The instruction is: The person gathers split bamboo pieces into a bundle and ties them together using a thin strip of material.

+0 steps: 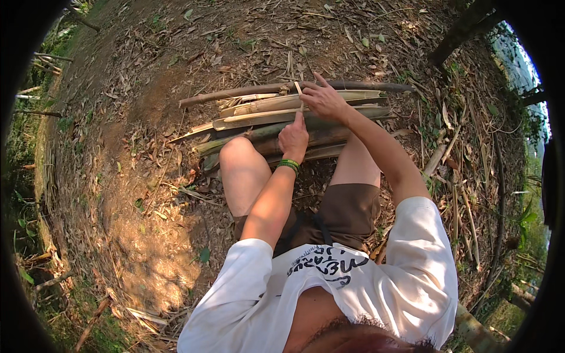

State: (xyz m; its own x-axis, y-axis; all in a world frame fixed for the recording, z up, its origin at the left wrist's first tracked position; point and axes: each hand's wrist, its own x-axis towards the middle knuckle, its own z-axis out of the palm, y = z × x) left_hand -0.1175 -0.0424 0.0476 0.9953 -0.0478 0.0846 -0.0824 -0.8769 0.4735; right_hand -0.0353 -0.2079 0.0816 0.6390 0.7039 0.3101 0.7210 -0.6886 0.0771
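A bundle of split bamboo pieces lies crosswise on the ground just beyond my knees. A thin pale bamboo strip stands out over the middle of the bundle, between my hands. My left hand, with a green band at the wrist, is closed, and its raised fingertip meets the lower end of the strip. My right hand reaches in from the right and pinches the strip higher up, one finger stretched away. The fingers hide part of the strip, and whether it passes around the bundle cannot be made out.
A long brown stick lies along the bundle's far side. Dry leaves and bamboo scraps litter the soil. A tree trunk rises at the far right, and branches show at the left rim.
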